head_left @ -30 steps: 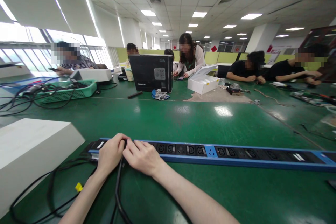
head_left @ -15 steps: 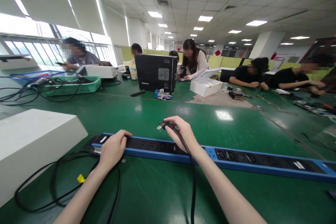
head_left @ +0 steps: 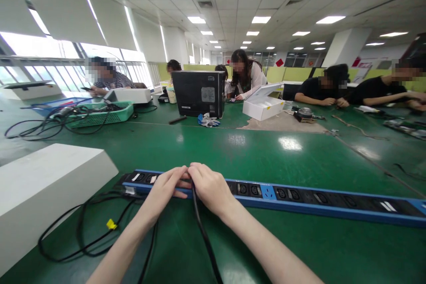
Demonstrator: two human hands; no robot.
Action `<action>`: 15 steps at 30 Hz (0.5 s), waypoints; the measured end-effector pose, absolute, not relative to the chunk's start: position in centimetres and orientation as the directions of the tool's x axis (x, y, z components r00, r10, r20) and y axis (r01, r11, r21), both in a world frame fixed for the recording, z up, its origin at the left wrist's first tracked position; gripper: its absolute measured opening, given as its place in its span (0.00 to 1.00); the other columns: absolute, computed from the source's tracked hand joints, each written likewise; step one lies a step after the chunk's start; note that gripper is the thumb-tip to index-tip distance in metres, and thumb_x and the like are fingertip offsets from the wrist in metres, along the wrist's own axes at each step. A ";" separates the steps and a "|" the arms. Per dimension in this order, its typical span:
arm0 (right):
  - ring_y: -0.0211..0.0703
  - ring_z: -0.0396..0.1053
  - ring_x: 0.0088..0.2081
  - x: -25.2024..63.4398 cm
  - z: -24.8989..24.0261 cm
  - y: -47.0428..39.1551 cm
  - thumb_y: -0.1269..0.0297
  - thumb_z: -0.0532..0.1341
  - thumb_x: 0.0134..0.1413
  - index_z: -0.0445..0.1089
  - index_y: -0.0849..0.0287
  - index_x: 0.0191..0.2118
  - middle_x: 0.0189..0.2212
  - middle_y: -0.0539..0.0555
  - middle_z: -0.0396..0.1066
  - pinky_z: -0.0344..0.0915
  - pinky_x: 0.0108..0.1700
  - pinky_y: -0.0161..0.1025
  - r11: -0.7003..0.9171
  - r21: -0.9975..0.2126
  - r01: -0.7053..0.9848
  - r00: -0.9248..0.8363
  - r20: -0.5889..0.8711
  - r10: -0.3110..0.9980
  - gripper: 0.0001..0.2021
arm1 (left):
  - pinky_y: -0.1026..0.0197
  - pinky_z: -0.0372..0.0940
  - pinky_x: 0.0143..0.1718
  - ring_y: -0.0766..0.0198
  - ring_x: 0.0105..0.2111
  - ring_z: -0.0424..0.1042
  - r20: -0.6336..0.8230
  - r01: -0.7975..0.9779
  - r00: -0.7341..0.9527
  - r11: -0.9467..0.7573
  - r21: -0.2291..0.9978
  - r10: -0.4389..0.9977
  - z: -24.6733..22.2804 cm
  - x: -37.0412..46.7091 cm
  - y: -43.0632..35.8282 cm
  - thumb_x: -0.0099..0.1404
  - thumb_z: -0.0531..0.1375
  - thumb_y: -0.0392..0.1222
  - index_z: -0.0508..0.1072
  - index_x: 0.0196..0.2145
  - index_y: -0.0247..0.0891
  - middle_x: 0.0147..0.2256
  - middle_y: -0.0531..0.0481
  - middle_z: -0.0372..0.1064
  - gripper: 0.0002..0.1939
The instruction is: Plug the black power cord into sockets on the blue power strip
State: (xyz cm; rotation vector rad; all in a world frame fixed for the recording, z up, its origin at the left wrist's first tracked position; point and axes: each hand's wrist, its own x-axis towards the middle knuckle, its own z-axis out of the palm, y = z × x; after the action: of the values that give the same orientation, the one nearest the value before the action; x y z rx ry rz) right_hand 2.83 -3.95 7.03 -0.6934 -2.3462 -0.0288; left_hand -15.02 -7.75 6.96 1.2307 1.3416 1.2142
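Observation:
A long blue and black power strip (head_left: 319, 202) lies across the green table, rows of sockets facing up. Over its left half, my right hand (head_left: 211, 188) is closed around the plug end of a thick black power cord (head_left: 203, 235), which trails down toward me. The plug itself is hidden behind the fingers, so whether it sits in a socket cannot be seen. My left hand (head_left: 168, 186) meets the right one at the fingertips, its fingers bent over the strip beside the plug, thumb by the front edge. What those fingers grip is hidden.
At left stands a white box (head_left: 49, 182), with thin black cables (head_left: 81, 226) and a yellow tag (head_left: 111, 224) beside it. Farther back are a green basket (head_left: 123, 113) of cords, a black computer case (head_left: 198, 93), gloves (head_left: 208, 120) and an open white box (head_left: 261, 108). Several people sit or lean beyond.
My right hand has brought the plug down and left onto the strip, hiding it. My left hand has slid right along the strip to meet it. The view has shifted slightly.

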 end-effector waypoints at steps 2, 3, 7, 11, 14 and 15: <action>0.44 0.69 0.52 3.0 7.2 -4.4 0.69 0.52 0.70 0.66 0.58 0.51 0.51 0.59 0.71 0.70 0.48 0.36 0.869 -0.100 0.485 -0.647 0.628 0.433 0.09 | 0.55 0.75 0.36 0.50 0.47 0.77 -0.071 -0.111 -0.052 0.065 0.992 0.996 7.0 -14.3 -8.0 0.65 0.62 0.54 0.75 0.51 0.39 0.50 0.41 0.76 0.22; 0.44 0.68 0.53 3.1 7.3 -4.5 0.69 0.53 0.70 0.66 0.58 0.52 0.53 0.58 0.70 0.71 0.48 0.36 0.874 -0.105 0.474 -0.650 0.628 0.427 0.10 | 0.54 0.75 0.37 0.50 0.48 0.76 -0.097 -0.192 -0.040 0.088 0.978 0.995 6.6 -14.3 -8.0 0.65 0.63 0.52 0.75 0.51 0.40 0.50 0.42 0.76 0.20; 0.41 0.68 0.56 3.9 8.0 -4.6 0.74 0.56 0.64 0.65 0.55 0.55 0.57 0.55 0.67 0.70 0.52 0.36 0.893 -0.305 0.330 -0.656 0.606 0.449 0.16 | 0.54 0.75 0.44 0.55 0.46 0.77 -0.150 -0.378 -0.015 0.133 0.916 0.989 4.9 -15.5 -7.4 0.64 0.65 0.42 0.77 0.47 0.38 0.48 0.42 0.77 0.13; 0.39 0.71 0.51 4.5 8.6 -4.0 0.76 0.54 0.64 0.69 0.57 0.50 0.53 0.55 0.69 0.71 0.50 0.36 0.793 -0.590 0.150 -0.588 0.592 0.551 0.13 | 0.56 0.74 0.47 0.58 0.44 0.78 -0.139 -0.394 -0.103 0.088 0.915 0.985 5.0 -16.0 -7.3 0.63 0.65 0.39 0.77 0.45 0.38 0.46 0.44 0.78 0.11; 0.36 0.74 0.41 5.3 9.2 -3.6 0.73 0.57 0.63 0.66 0.56 0.57 0.54 0.55 0.69 0.71 0.42 0.34 0.735 -0.667 0.119 -0.587 0.550 0.594 0.18 | 0.58 0.74 0.41 0.60 0.40 0.78 -0.139 -0.325 -0.088 0.104 0.940 0.986 6.7 -15.4 -8.0 0.63 0.66 0.41 0.76 0.48 0.38 0.44 0.43 0.77 0.15; 0.36 0.74 0.41 5.7 9.5 -3.5 0.73 0.58 0.62 0.65 0.55 0.59 0.55 0.55 0.69 0.70 0.43 0.34 0.752 -0.646 0.132 -0.608 0.547 0.576 0.20 | 0.61 0.73 0.37 0.61 0.37 0.77 -0.141 -0.289 -0.058 0.119 0.950 0.988 7.4 -15.1 -8.4 0.63 0.66 0.42 0.76 0.49 0.37 0.43 0.43 0.77 0.16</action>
State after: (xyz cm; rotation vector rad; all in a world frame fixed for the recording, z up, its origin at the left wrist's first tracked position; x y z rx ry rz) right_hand 5.72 -3.51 9.50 -0.5289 -2.1606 0.7215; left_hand -15.13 -8.45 7.35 0.8626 1.1081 1.2908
